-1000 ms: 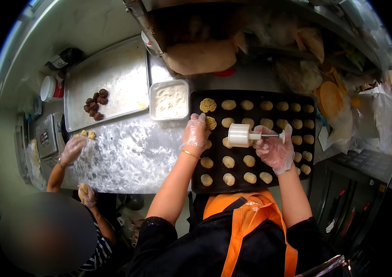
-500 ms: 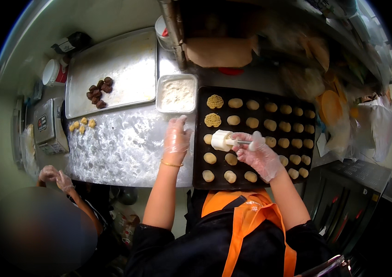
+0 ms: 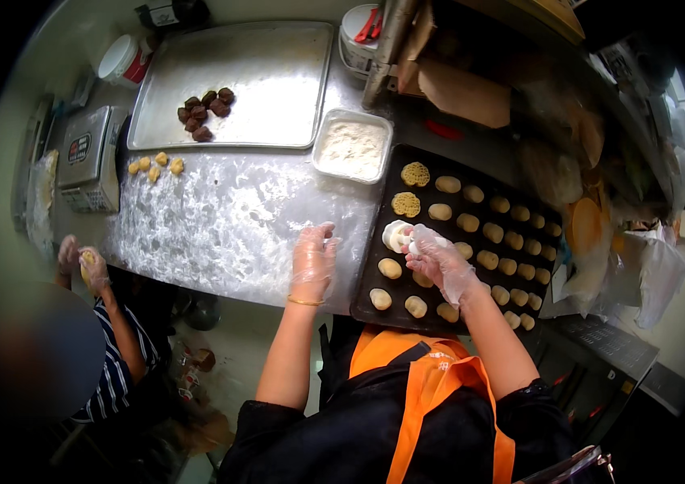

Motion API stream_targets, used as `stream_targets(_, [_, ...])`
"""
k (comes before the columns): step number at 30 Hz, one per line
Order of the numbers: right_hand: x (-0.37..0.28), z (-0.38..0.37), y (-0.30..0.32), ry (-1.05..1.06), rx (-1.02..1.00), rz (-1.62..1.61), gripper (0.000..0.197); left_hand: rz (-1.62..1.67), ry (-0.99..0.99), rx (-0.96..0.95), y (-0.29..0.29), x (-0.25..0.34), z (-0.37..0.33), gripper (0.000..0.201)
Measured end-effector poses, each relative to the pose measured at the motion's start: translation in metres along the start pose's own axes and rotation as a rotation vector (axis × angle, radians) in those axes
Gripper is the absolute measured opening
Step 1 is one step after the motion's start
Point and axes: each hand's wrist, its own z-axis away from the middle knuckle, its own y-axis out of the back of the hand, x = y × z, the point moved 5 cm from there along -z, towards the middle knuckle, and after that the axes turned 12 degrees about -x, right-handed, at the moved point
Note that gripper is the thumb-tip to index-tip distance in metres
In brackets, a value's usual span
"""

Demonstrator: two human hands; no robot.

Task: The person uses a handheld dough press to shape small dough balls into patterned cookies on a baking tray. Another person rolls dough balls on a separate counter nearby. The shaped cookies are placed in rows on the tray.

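R hand (image 3: 441, 262) has its fingers wrapped round a white plunger press (image 3: 396, 235), held at the leftmost column of the blk tray (image 3: 400, 288), just nearer than two patterned dough rounds (image 3: 406, 204); can't tell if it's touching down. L hand (image 3: 314, 260), fingers loosely parted, is over the worktop (image 3: 197, 218) nr the tray.

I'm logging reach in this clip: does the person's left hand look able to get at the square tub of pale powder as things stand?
Probably yes: the left hand seems empty, the square tub looks uncovered, and only powder-dusted tabletop shows between them, with no object in the way.
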Motion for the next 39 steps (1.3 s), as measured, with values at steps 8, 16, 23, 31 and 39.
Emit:
stream_targets(8, [0.025, -0.028, 0.004, 0.013, 0.104, 0.13, 0.05, 0.119, -0.332, -0.166, -0.029, 0.053, -0.009, 0.049])
stream_targets(16, [0.029, -0.028, 0.019, -0.042, 0.099, 0.01, 0.057, -0.08, -0.409, -0.242, -0.068, 0.075, -0.027, 0.065])
stream_targets(23, [-0.027, -0.003, -0.006, -0.27, 0.075, 0.427, 0.057, -0.132, -0.39, -0.285, -0.063, 0.078, -0.029, 0.06])
stream_targets(31, [-0.066, -0.057, -0.057, -0.15, 0.28, 1.697, 0.067, -0.219, -0.349, -0.343, -0.065, 0.079, -0.035, 0.045])
stream_targets(39, [-0.062, -0.07, -0.063, -0.31, 0.44, 1.647, 0.085, -0.227, -0.283, -0.386, -0.06, 0.077, -0.037, 0.032])
